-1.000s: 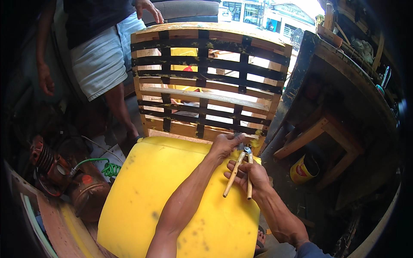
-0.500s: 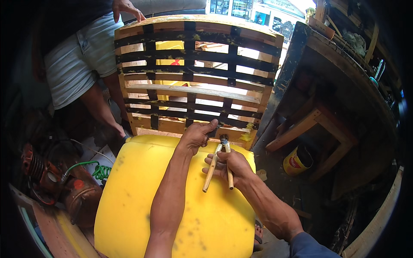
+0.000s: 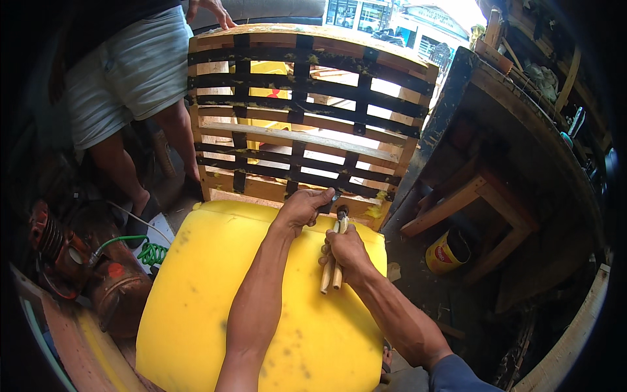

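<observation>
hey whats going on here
The person's right hand grips pincers, handles close together, their head near the bottom rail of a wooden frame strung with black straps. The left hand pinches a small dark piece beside them, too unclear to identify. A yellow cushion sits below both arms. Another person's hand is at the frame's top edge.

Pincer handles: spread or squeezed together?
Squeezed nearly together: the right hand grips the pincers, their handle ends sitting close side by side.
</observation>
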{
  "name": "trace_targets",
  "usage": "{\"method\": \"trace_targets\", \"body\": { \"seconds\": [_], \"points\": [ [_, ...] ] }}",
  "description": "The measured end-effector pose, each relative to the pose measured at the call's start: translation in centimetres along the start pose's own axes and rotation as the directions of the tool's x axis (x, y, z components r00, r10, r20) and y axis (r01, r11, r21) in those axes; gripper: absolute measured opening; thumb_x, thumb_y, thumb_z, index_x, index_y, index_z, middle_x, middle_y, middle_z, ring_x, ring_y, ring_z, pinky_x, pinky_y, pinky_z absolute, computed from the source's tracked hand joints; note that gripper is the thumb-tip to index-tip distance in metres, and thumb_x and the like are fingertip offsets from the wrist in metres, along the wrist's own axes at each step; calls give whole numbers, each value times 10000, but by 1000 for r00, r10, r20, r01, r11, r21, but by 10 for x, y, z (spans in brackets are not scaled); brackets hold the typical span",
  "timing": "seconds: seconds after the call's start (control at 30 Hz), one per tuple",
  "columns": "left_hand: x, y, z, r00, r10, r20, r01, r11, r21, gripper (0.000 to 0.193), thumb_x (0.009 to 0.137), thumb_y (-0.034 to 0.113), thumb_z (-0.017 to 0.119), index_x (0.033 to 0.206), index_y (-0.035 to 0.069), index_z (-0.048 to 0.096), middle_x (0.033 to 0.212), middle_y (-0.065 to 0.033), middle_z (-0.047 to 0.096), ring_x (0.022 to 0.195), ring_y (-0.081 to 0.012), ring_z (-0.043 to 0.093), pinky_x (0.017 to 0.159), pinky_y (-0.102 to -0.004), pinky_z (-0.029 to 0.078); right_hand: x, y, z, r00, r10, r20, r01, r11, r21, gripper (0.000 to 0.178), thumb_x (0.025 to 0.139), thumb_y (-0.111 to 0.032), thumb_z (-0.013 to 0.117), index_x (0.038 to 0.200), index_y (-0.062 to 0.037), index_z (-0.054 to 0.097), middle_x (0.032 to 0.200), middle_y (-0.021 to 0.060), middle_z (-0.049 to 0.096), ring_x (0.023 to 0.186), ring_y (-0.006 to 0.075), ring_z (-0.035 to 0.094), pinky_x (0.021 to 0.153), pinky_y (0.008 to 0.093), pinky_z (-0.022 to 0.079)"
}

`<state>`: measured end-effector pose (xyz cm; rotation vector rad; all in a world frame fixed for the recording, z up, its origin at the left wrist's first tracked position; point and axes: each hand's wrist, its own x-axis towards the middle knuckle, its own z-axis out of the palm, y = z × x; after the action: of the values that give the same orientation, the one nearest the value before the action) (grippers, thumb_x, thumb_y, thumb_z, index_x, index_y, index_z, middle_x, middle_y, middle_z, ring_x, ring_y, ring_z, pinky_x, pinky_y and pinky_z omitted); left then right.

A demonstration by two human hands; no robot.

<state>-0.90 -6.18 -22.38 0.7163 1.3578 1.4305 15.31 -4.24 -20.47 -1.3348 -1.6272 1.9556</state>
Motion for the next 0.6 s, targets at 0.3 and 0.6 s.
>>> {"method": "trace_targets", "body": {
  "seconds": [0.3,0.6],
  "points": [
    [0,-3,-2,1000,-12,7,11,999,45,425,923,493,760,832,85,687,529,69,440,422,-56,327,444,-267,272,6,-6,-83,966,16,257,105,887,-450,340,1030,-170,543,1291,-23,382,862,120,606,620,189,610,541,349,527],
    [6,-7,-5,996,25,-82,-15,992,125,433,931,480,759,900,49,725,574,59,523,440,-35,369,429,-248,265,-26,-30,-130,950,-48,307,128,961,-247,599,1003,-68,554,1558,-100,330,1204,162,630,970,219,705,822,391,629]
  ]
}}
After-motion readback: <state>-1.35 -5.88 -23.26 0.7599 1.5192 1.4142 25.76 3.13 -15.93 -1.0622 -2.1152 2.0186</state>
